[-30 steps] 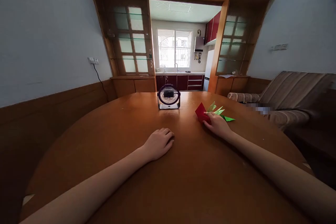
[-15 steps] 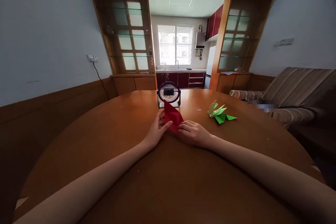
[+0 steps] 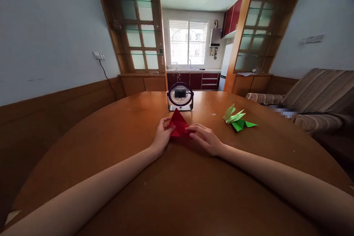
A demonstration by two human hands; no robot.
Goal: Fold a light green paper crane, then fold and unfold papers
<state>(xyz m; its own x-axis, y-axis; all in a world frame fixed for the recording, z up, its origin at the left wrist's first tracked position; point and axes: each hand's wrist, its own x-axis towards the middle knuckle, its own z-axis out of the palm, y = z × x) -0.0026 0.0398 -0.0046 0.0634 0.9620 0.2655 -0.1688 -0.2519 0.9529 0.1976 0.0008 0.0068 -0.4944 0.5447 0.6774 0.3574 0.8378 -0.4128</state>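
Observation:
A folded red paper triangle lies on the round wooden table in front of me. My left hand pinches its left edge between thumb and fingers. My right hand rests its fingertips on the paper's right edge. To the right, apart from both hands, lie two folded paper figures, a pale green one and a bright green one.
A small dark desk fan stands on the table just behind the red paper. A striped sofa is at the right. Wood-panelled walls, glass cabinets and a kitchen doorway lie beyond the table's far edge.
My right hand carried the red paper from beside the green figures to the table's middle. My left hand came forward and took its left edge. The paper now lies flatter.

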